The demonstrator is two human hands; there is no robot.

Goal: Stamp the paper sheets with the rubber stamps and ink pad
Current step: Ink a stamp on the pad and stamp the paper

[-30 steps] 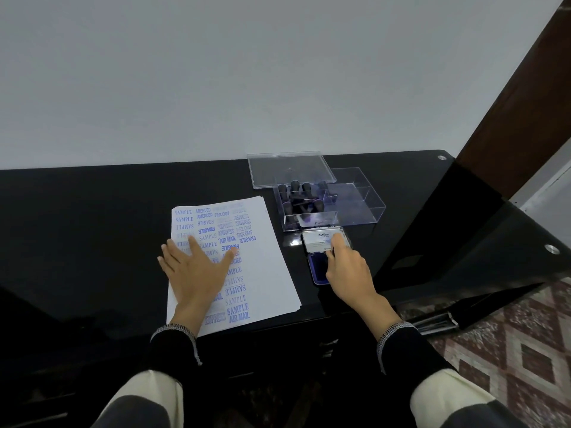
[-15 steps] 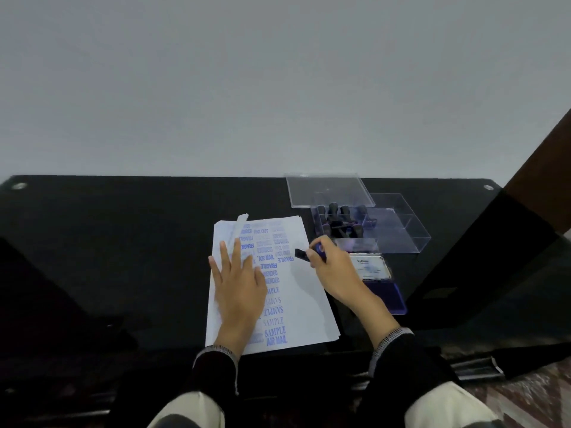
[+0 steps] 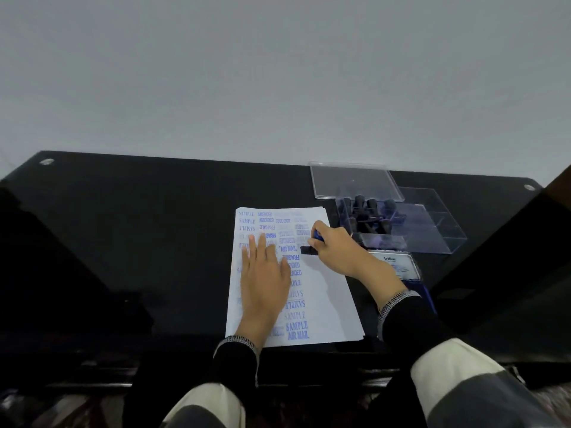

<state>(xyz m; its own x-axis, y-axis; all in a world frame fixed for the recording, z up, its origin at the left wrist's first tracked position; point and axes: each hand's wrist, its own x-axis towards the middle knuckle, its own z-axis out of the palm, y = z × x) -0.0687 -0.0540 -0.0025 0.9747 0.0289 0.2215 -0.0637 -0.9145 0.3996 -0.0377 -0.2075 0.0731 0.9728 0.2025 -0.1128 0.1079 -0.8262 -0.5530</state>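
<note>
A stack of white paper sheets (image 3: 327, 301) lies on the black glass table, its top sheet covered with blue stamped words. My left hand (image 3: 264, 274) lies flat on the left half of the sheet, fingers straight. My right hand (image 3: 338, 253) grips a rubber stamp (image 3: 309, 249) with a blue handle and a black base, the base down on the paper near its upper right part. The ink pad (image 3: 404, 267), lid open, sits right of the paper, partly behind my right wrist.
A clear plastic box (image 3: 426, 230) with several dark-handled stamps (image 3: 369, 211) stands behind the ink pad, its clear lid (image 3: 352, 180) leaning at the back. A white wall rises behind the table (image 3: 139, 227). The table's near edge runs just under the paper.
My right hand left the ink pad, carried the stamp over the paper and lowered it onto the sheet. My left hand stays flat on the paper. The camera view swung left.
</note>
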